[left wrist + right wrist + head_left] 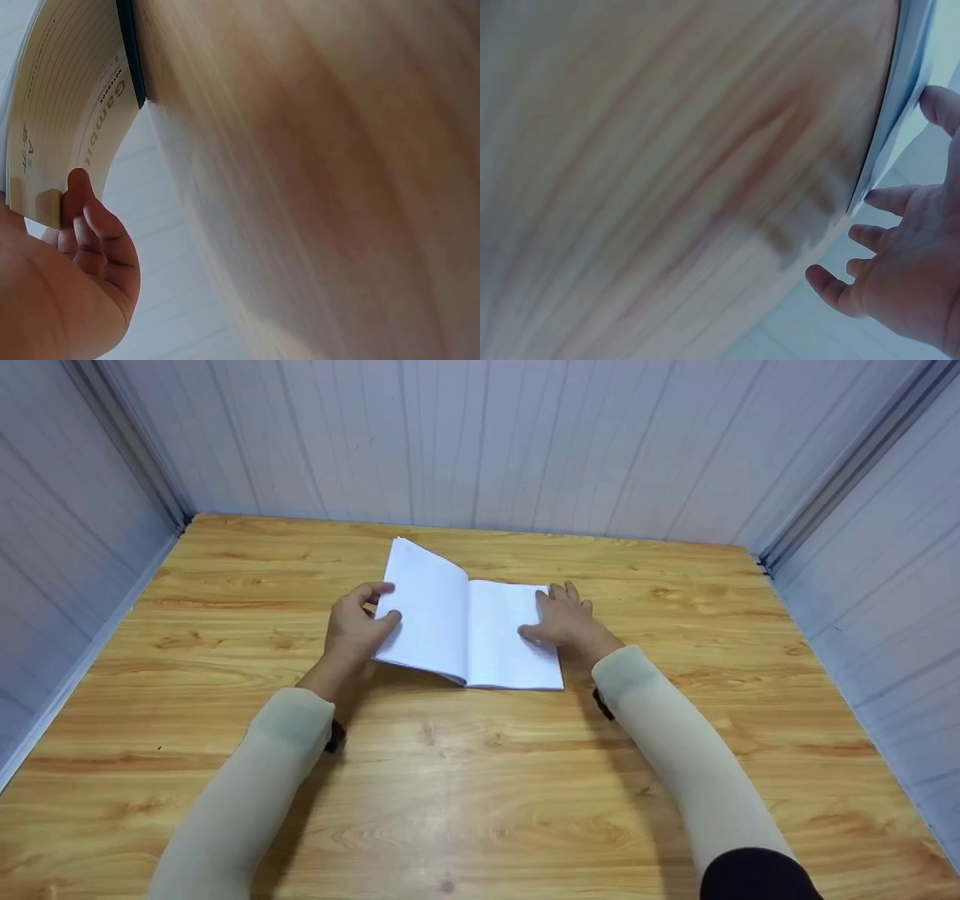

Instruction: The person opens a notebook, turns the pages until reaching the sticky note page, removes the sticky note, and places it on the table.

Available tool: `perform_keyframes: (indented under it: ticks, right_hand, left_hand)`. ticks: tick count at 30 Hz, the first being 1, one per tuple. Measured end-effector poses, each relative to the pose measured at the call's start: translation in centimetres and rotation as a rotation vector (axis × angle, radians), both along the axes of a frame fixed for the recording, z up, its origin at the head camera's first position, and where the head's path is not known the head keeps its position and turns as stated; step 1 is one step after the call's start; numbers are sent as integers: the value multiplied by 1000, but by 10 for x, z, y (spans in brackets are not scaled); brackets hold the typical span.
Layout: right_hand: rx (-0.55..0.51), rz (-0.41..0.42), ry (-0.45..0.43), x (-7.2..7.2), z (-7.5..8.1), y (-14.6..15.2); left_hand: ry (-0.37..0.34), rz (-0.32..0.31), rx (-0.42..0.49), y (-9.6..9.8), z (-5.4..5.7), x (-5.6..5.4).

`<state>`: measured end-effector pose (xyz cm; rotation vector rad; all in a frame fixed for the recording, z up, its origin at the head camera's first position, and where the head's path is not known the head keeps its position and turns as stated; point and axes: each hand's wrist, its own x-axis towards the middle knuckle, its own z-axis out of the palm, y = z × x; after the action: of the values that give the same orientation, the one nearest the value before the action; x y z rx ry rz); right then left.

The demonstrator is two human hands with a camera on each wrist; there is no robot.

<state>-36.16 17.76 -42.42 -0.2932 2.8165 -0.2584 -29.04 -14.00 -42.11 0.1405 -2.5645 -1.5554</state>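
An open notebook point(495, 652) with white pages lies in the middle of the wooden table. My left hand point(352, 622) pinches the outer edge of its left-hand pages point(429, 604) and holds them tilted up off the table. In the left wrist view, the underside of the raised leaf point(67, 90) shows ruled lines and printed letters, with a dark cover edge point(132, 52) beside it. My right hand point(564, 621) rests on the outer edge of the right-hand page, fingers spread. The right wrist view shows these fingers extended at the notebook's edge point(885, 135).
The wood-grain table point(450, 780) extends around the notebook on every side. Pale panelled walls point(480, 442) enclose it at the back, left and right. A dark rounded object point(757, 876) covers part of the right sleeve at the bottom edge.
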Motion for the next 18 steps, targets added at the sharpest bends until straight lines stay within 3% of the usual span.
perform_keyframes:
  ticks: [18]
  right_hand:
    - [-20, 6, 17, -3, -6, 1]
  left_hand:
    - [25, 3, -8, 0, -2, -1]
